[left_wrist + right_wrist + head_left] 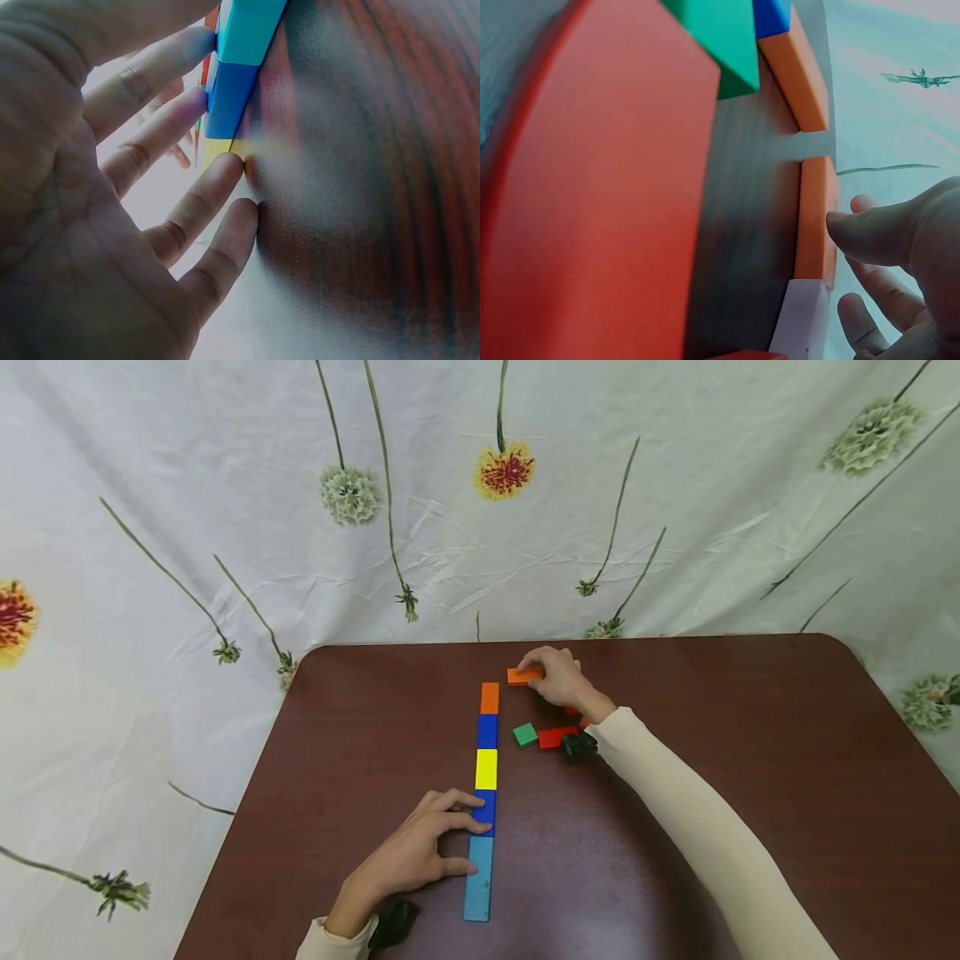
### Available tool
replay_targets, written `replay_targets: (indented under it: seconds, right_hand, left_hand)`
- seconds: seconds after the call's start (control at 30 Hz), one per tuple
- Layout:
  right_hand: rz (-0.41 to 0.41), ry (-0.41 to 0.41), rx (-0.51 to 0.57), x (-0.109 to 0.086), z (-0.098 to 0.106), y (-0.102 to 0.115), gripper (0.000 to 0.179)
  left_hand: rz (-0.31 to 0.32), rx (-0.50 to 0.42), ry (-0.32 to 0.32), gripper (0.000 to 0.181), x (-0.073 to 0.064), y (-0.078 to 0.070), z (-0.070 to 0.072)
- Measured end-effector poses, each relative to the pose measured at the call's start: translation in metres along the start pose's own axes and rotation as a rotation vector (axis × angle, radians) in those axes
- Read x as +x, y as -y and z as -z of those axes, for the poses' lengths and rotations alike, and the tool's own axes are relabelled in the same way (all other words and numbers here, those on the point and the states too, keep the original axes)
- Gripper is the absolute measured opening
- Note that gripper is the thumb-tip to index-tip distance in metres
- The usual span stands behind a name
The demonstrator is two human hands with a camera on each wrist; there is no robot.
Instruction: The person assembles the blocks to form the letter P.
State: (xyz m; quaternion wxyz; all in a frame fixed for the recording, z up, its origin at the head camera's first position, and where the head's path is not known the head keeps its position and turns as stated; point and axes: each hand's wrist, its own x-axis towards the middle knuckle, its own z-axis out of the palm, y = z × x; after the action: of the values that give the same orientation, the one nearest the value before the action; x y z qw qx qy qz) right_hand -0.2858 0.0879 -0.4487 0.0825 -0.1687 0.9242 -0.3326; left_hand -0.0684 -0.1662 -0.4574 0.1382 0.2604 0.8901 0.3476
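Observation:
My right hand (558,677) is at the far side of the table. It pinches an orange block (516,677) between thumb and fingers; the thumb (847,229) overlaps the block's edge in the right wrist view. A straight row runs toward me: orange block (490,698), blue block (487,732), yellow block (486,769), another blue block (488,810) and long light blue block (477,889). Beside the near end, my left hand (412,852) has its fingers extended, two resting against the nearer blue block. Its thumb touches the light blue block.
Right of the row lie a green block (525,735) and red blocks (551,738), partly covered by the right wrist. A pale lilac block (802,315) adjoins the pinched orange one. The brown table (360,735) ends at a flowered cloth (285,460).

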Motion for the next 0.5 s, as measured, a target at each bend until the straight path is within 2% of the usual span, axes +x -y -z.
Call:
replay_targets:
  seconds: [0.5]
  right_hand:
    - [-0.047,0.03,0.007,0.0007,-0.0011,-0.0015,0.024]
  left_hand:
    - [-0.001,-0.003,0.007,0.04,-0.0003,0.0009,-0.0002]
